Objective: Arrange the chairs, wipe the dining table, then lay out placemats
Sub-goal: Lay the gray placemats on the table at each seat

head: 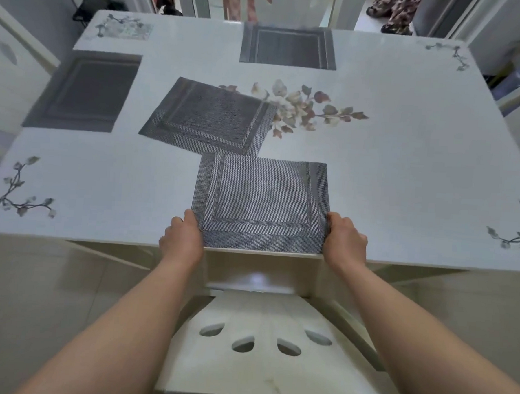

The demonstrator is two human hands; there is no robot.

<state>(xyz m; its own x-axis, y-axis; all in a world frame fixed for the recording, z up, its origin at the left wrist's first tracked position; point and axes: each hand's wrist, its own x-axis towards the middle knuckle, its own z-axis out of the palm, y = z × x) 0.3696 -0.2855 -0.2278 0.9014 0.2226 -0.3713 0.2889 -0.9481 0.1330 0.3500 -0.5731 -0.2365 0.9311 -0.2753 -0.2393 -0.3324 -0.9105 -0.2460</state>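
Taking the printed flower spray (302,108) in the middle of the white surface (420,163) as my marker: far to its left, at the surface's left edge, one dark grey woven placemat (83,91) lies square. Just left of the spray a second grey woven placemat (208,115) sits tilted, its corner over the print, so I judge it unplaced. Nearer to me than the spray, the left hand (182,238) has its fingers curled round the left near corner of a third grey woven placemat (261,203), which lies flat at the near edge, above the white chair back with leaf-shaped cut-outs (263,341). Beyond the spray, at the far edge, a fourth grey placemat (287,46) is set. The right hand (345,242) grips the held mat's right near corner likewise. I read this as the placemat step, chairs and wiping apparently done. Next I would square this mat to the near edge, let go, then carry the tilted one right of the spray.
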